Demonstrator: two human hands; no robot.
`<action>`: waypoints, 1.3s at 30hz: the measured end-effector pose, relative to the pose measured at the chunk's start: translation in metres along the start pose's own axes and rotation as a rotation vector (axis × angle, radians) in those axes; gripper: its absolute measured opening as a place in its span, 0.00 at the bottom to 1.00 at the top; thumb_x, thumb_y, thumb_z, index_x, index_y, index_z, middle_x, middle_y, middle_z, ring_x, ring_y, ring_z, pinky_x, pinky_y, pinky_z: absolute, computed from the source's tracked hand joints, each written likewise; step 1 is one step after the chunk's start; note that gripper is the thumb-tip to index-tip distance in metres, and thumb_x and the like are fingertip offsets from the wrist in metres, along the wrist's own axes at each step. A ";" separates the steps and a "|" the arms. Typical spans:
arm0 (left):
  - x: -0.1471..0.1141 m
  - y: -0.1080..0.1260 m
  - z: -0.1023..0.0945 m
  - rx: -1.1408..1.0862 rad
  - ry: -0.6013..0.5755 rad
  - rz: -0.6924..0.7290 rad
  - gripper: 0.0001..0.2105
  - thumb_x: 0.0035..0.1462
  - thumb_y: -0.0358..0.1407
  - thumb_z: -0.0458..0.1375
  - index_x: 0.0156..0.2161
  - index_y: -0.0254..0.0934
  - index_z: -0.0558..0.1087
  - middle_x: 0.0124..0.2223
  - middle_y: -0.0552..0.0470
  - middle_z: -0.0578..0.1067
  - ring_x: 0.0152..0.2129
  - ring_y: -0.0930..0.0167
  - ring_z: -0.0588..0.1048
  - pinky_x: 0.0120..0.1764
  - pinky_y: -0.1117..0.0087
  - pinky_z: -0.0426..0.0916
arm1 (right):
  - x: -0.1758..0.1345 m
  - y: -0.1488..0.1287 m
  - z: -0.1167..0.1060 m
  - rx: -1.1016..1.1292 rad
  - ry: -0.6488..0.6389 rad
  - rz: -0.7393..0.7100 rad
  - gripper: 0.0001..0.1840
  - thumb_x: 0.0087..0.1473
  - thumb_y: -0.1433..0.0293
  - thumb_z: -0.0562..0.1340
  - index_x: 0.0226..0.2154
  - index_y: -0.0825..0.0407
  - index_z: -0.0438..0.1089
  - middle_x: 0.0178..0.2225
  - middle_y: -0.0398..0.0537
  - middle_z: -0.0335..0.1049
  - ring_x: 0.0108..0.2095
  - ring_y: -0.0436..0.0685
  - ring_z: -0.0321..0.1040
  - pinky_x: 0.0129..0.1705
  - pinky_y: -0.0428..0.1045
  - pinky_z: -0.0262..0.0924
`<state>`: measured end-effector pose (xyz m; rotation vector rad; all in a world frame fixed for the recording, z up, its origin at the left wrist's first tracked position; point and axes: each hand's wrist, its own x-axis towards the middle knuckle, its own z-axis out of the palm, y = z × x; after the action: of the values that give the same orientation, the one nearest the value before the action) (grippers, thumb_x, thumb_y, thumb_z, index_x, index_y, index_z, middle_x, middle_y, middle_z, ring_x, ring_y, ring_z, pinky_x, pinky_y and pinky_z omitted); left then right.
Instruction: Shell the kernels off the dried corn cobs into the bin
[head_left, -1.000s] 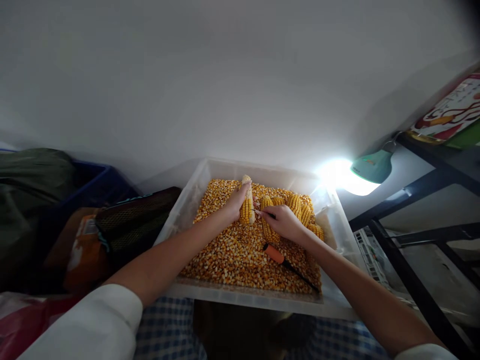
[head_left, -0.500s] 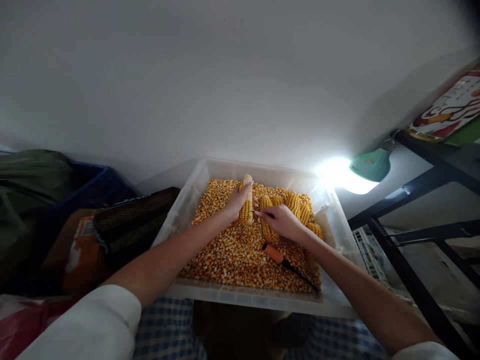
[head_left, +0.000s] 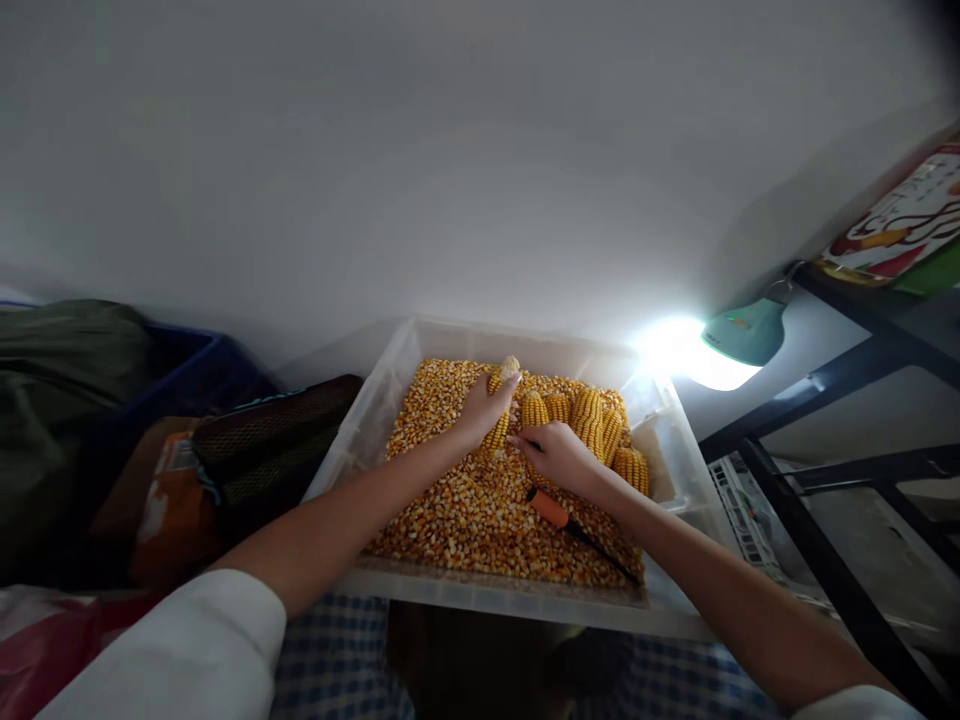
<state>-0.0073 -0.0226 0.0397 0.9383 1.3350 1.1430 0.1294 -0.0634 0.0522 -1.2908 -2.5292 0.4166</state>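
Observation:
My left hand (head_left: pixel 481 408) is wrapped round a corn cob (head_left: pixel 496 432), which stands tilted with its pale end up. Yellow kernels still cover much of its near side. Beside the cob's lower part, my right hand (head_left: pixel 559 452) is closed in a pinch on a small dark-handled tool (head_left: pixel 536 446); its tip is too small to make out. Loose corn kernels (head_left: pixel 465 515) fill the clear plastic bin (head_left: pixel 480 597) under both hands. Several whole corn cobs (head_left: pixel 589 418) lie behind and to the right of my right hand. An orange-handled tool with a black shaft (head_left: pixel 549 508) rests on the kernels.
A lit lamp with a green housing (head_left: pixel 744 335) hangs from a dark metal rack (head_left: pixel 795 520) at right. To the left are a black mesh bag (head_left: pixel 274 440), an orange-and-brown box (head_left: pixel 161 510) and a blue crate (head_left: pixel 199 365). A pale wall (head_left: pixel 465 180) rises behind the bin.
The cob in my left hand has turned and tilted, its top end now leaning right. My right hand has shifted slightly down and remains close to it.

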 end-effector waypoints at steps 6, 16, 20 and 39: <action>0.000 -0.005 0.000 0.183 -0.031 0.211 0.17 0.44 0.48 0.55 0.34 0.37 0.64 0.25 0.53 0.70 0.21 0.73 0.70 0.26 0.74 0.63 | 0.001 0.004 -0.008 0.069 -0.091 -0.085 0.20 0.54 0.63 0.49 0.21 0.56 0.68 0.18 0.44 0.64 0.18 0.45 0.51 0.24 0.43 0.42; -0.026 0.007 0.003 0.458 -0.202 0.459 0.13 0.41 0.42 0.58 0.34 0.39 0.66 0.29 0.54 0.71 0.30 0.68 0.70 0.35 0.72 0.62 | 0.001 0.010 -0.008 0.119 -0.230 -0.192 0.14 0.50 0.70 0.53 0.22 0.56 0.70 0.21 0.45 0.66 0.21 0.46 0.53 0.25 0.43 0.46; -0.017 0.004 0.004 0.401 -0.193 0.389 0.15 0.43 0.45 0.56 0.34 0.38 0.66 0.27 0.53 0.71 0.27 0.70 0.70 0.31 0.73 0.63 | 0.000 0.009 -0.011 0.092 -0.234 -0.164 0.15 0.51 0.68 0.52 0.22 0.56 0.69 0.19 0.44 0.65 0.20 0.46 0.52 0.25 0.43 0.45; 0.005 0.006 -0.004 -0.140 -0.184 -0.002 0.21 0.44 0.52 0.53 0.37 0.38 0.62 0.22 0.54 0.70 0.13 0.74 0.69 0.17 0.73 0.64 | 0.003 0.009 -0.025 0.104 -0.007 -0.041 0.19 0.55 0.62 0.47 0.22 0.54 0.64 0.16 0.40 0.56 0.18 0.45 0.49 0.23 0.42 0.42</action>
<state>-0.0124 -0.0166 0.0439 0.9165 1.0940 1.1061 0.1437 -0.0530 0.0718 -1.2003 -2.4989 0.5371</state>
